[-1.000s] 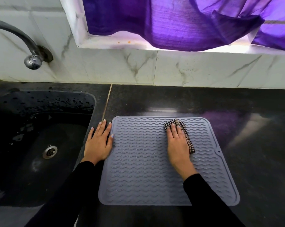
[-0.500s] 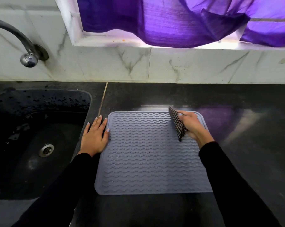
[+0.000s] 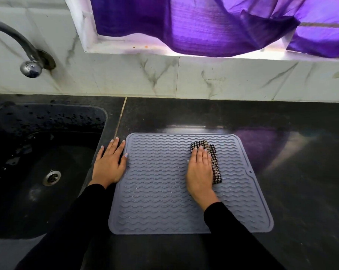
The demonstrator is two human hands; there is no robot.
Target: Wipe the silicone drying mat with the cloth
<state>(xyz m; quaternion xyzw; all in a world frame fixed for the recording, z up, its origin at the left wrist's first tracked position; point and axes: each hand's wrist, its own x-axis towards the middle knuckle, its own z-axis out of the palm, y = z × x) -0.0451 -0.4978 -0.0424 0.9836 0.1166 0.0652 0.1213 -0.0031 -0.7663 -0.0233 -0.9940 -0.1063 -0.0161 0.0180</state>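
Flat, with fingers straight, the right hand [image 3: 200,170] is pressed on the folded cloth [image 3: 214,162] at the mat's [image 3: 157,193] two o'clock, while the mat's nine o'clock edge is steadied by the open left hand [image 3: 109,164]. Droplets are seen glinting on the lower ribs, so wiping is judged unfinished.

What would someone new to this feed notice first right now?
Probably the grey wavy-ribbed silicone mat lying on the dark counter, with the right hand pressing a checkered cloth flat on its far right part. The left hand lies flat at the mat's left edge. Next, the bright purple curtain in the window above, and the wet black sink at left.
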